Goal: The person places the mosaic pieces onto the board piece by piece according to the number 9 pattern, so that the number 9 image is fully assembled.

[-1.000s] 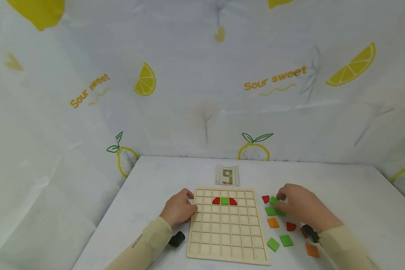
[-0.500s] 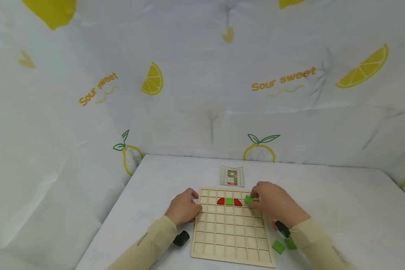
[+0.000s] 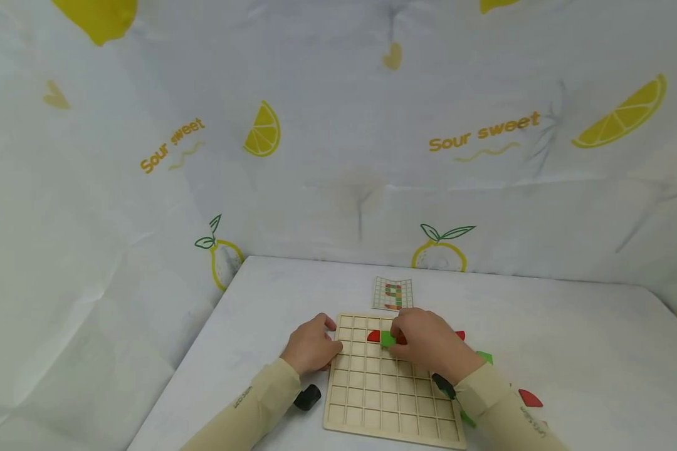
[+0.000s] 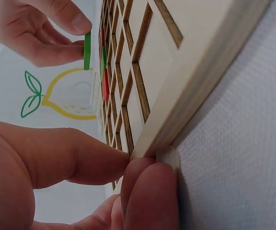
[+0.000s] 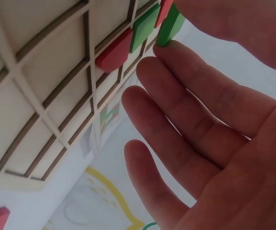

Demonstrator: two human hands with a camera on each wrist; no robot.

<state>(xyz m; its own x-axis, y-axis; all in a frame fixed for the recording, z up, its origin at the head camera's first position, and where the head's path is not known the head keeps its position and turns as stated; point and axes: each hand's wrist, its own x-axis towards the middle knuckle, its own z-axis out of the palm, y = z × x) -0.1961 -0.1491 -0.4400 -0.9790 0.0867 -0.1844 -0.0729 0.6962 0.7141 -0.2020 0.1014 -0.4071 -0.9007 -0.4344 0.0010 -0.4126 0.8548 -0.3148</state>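
My left hand (image 3: 311,346) pinches the left edge of a wooden grid board (image 3: 367,416) between thumb and fingers; the left wrist view (image 4: 80,155) shows this board's rim close up. Over the board's upper part, my right hand (image 3: 431,341) holds a green square tile (image 4: 87,51) between thumb and index finger, tilted on edge. Beneath it, a row of seated tiles runs across the grid: a red rounded tile (image 5: 115,51), a green square tile (image 5: 145,28) and another red tile (image 5: 164,12). In the head view the right hand partly hides this row.
A small pattern card (image 3: 379,299) lies behind the board. Loose tiles are to the right, among them a red rounded one (image 3: 530,398) and a green one (image 3: 484,356), some hidden by the right arm. A black object (image 3: 308,397) sits by the left wrist.
My right hand has picked up a green tile from the loose ones at right and carried it left over the board. The left hand keeps its grip on the board's edge.
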